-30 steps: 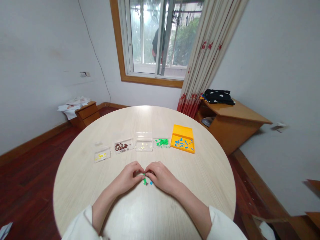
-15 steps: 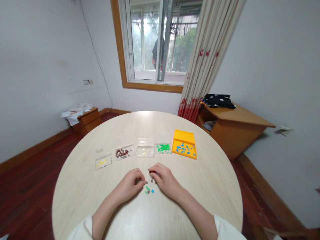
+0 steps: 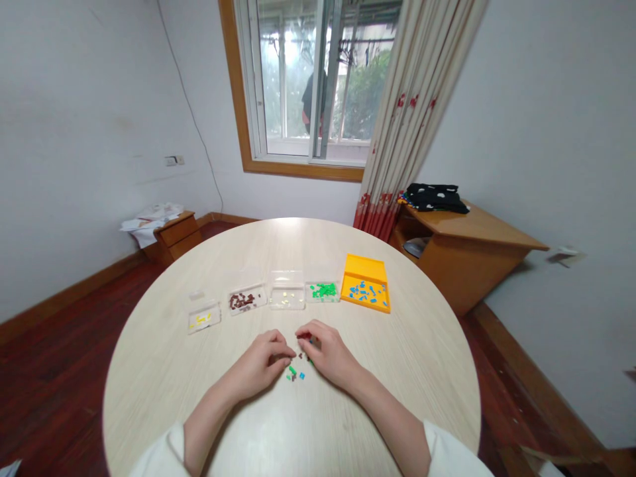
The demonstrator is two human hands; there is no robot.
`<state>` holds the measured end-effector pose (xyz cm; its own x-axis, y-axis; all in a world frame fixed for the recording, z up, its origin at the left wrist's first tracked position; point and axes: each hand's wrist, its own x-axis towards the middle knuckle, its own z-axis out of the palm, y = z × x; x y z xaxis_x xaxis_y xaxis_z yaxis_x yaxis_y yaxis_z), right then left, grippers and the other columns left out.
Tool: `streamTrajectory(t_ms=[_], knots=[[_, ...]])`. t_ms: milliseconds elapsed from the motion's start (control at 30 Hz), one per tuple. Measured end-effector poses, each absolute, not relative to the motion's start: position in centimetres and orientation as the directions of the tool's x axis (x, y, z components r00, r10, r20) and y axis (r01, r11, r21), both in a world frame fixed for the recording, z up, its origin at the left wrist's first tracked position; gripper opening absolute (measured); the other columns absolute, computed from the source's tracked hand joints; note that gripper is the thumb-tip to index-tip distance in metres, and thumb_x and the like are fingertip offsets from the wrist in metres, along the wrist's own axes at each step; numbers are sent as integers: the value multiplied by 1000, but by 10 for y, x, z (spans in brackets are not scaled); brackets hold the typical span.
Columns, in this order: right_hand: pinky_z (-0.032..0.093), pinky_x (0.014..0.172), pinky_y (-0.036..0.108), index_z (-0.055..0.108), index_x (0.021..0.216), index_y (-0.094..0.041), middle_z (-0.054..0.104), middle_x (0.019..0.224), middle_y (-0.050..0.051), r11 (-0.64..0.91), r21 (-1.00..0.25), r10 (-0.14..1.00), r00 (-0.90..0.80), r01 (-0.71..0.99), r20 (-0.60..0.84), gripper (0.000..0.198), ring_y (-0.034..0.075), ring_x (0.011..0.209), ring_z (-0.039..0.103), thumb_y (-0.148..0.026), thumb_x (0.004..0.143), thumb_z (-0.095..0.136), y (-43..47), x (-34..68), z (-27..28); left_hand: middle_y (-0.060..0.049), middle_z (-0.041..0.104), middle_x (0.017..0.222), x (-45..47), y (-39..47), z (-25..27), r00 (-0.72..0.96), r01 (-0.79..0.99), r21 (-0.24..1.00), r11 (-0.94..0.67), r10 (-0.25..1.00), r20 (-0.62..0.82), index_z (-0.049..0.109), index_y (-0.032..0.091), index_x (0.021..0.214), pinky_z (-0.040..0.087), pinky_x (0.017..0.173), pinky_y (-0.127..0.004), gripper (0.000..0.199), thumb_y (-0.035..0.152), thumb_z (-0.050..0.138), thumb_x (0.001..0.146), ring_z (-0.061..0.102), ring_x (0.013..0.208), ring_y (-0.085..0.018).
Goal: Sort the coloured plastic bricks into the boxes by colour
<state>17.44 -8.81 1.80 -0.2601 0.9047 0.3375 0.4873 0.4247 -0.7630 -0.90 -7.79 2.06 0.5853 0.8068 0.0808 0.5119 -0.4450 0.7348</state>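
Note:
My left hand (image 3: 263, 361) is over the table's middle, thumb and index finger nearly together around something too small to make out. To its right, my right hand (image 3: 330, 352) is closed on a small brown brick assembly (image 3: 303, 336), with a bit of blue showing beside it and the rest hidden by the fingers. On the table between and below the fingertips lie loose tiny toy bricks: a green brick (image 3: 292, 370), a blue brick (image 3: 302, 375) and a few brown pieces (image 3: 300, 356).
Beyond the hands stands a row of open boxes: clear boxes with yellow pieces (image 3: 203, 320), brown pieces (image 3: 242, 301), cream pieces (image 3: 285, 299) and green pieces (image 3: 324, 291), then a yellow box (image 3: 366, 305) with blue pieces. All rest on a round pale table (image 3: 293, 430).
My left index finger has stretched forward and right, toward the right hand's fingertips. My right hand keeps its grip, nearly in place. The view has shifted slightly.

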Motion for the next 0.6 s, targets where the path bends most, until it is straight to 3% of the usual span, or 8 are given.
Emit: streamTrajectory(t_ms=[233,400,600], knots=[[47,72,26,64,85,-17,63,80,3,448,-754,893,-278,481,353,15,13,75,59,-8,79,54,-88,175,15,-4,60,83,-7,-77,13,550,519,739,-430,829,96,64,17,77,42,72,-25,17,12,48,73,54,79,-15],[48,75,27,67,85,-18,64,83,5,461,-783,886,-265,417,381,19,14,81,60,-10,81,51,-87,175,17,-2,60,73,-4,-75,15,452,518,777,-359,886,108,62,16,75,41,67,-26,13,20,50,75,53,70,-14],[49,63,25,67,81,-17,64,71,1,207,-952,968,-185,225,167,11,11,61,58,-17,73,60,-89,170,19,0,58,62,-3,-68,13,285,347,916,-204,953,104,60,14,78,39,56,-24,20,32,54,72,50,58,-12]])
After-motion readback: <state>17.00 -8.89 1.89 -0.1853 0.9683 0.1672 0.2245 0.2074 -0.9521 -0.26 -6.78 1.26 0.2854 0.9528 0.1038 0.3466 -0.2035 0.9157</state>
